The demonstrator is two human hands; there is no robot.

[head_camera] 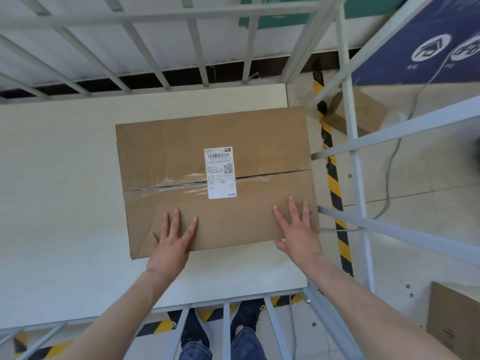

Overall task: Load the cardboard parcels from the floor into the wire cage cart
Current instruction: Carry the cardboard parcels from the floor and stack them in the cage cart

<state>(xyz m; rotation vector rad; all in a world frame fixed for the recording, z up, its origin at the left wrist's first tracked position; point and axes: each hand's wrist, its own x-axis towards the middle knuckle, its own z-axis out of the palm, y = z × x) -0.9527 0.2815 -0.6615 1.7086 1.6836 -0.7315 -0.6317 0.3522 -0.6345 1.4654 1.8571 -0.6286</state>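
Observation:
A large cardboard parcel (259,141) with a white shipping label and clear tape along its seam lies flat on the pale floor panel (59,203) of the wire cage cart (355,162). It sits against the cart's right side. My left hand (172,239) rests flat on the parcel's near left part, fingers straight and spread. My right hand (296,229) lies flat on the near right corner, fingers straight. Neither hand curls round an edge.
White cage bars rise at the far side (197,48), the right side and the near edge (226,331). Outside on the right, a cardboard parcel (363,113) lies on the tiled floor, another (454,320) at lower right. Yellow-black tape (335,188) and a grey cable (389,175) cross the floor.

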